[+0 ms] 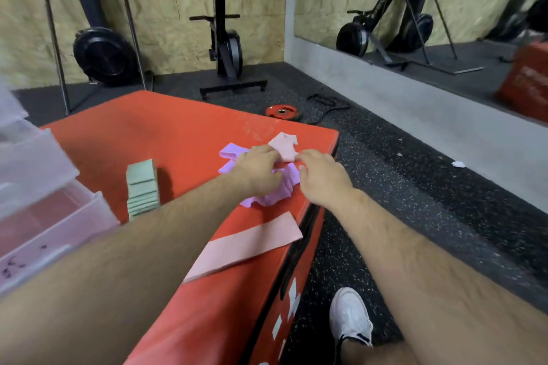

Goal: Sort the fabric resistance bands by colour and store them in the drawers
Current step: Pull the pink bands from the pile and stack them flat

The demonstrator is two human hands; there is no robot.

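Two open clear drawers [44,210] beside stacked green bands [142,187].

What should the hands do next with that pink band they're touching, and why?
Probably lift the folded pink band clear of the purple bands and lay it by the flat pink band. Both the left hand and the right hand are already at its near edge, the green bands are already stacked, and pink and purple are mixed together.
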